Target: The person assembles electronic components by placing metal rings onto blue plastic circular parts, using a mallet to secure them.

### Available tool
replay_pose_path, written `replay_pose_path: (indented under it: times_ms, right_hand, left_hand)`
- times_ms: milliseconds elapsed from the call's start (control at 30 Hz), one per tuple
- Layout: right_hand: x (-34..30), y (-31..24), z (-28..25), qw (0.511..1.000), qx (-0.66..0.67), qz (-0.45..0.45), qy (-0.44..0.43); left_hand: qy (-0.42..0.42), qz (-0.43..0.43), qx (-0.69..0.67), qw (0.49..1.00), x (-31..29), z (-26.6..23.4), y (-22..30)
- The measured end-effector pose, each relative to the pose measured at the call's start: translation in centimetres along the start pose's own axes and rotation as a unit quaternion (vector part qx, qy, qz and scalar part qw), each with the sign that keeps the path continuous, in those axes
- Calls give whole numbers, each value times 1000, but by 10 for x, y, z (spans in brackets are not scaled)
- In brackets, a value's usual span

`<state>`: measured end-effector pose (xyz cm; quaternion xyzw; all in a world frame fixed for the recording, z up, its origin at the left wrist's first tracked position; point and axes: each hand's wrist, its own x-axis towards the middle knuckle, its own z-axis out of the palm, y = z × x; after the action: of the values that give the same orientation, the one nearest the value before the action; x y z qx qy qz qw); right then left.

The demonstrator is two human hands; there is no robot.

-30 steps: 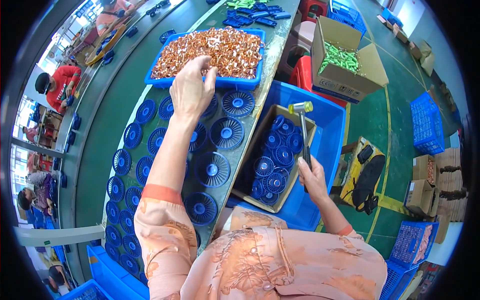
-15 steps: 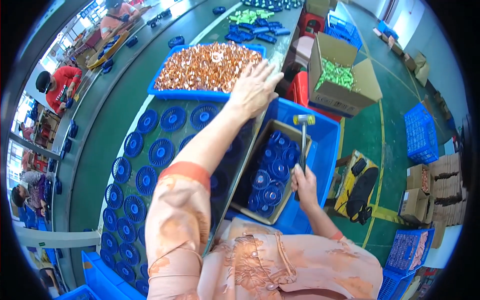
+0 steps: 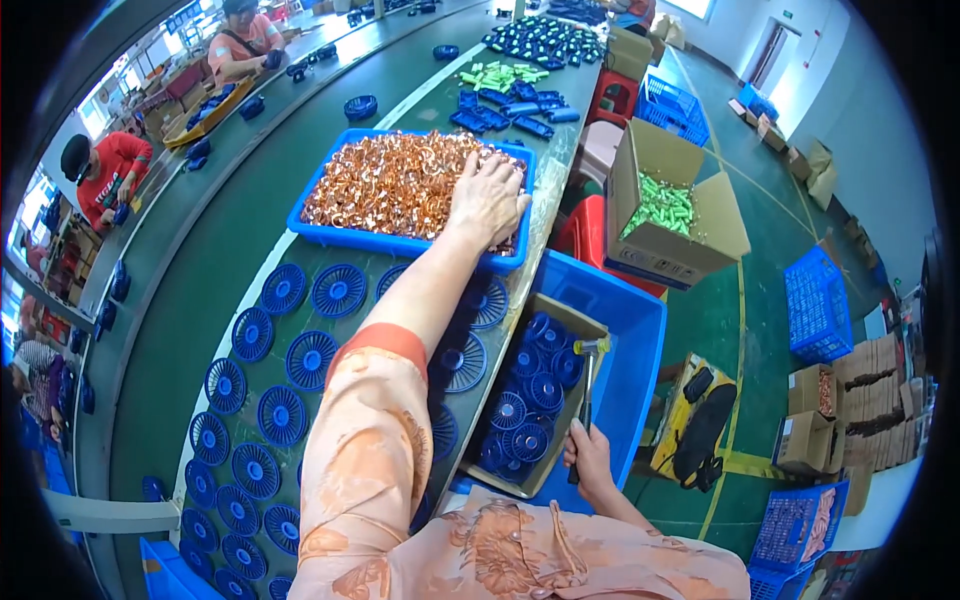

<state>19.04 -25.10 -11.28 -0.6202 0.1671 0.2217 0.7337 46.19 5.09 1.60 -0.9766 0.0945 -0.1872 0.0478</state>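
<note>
Spreads left hand (image 3: 485, 205), palm down, over copper-coloured metal pieces (image 3: 375, 185) in right end of blue tray (image 3: 360, 237), short of bench edge (image 3: 548, 205); grips double-faced mallet (image 3: 586, 405) in right hand (image 3: 592, 458), open space in blue bin (image 3: 635, 310) rightward; has moved left hand inward from tray corner since earlier

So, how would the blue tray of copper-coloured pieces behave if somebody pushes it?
The blue tray is probably heavy for its size, because metallic-looking copper-coloured pieces fill it. It seems unlikely to tip, being wide, low and flat on the table. A jolt might spill some pieces, since they lie loose near the rim.
</note>
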Motion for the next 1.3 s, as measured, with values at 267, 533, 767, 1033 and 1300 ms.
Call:
replay_pose_path:
  times_ms: [267, 533, 767, 1033, 1300]
  right_hand:
    - [-3, -3, 7, 1000, -6, 7, -22]
    - [-12, -6, 0, 999, 14, -1, -30]
    - [-2, 1, -1, 999, -7, -15, -31]
    - [-12, -3, 4, 999, -15, -16, -42]
    - [-27, -32, 5, 992, -89, -74, -46]
  left_hand:
    - [4, -9, -48, 999, -18, 0, -11]
    - [44, 32, -200, 978, -25, -12, -48]
    - [28, 96, -106, 989, -59, -13, -33]
    - [-9, 32, -69, 997, -57, -8, -48]
    - [152, 11, -188, 970, -109, -43, -39]
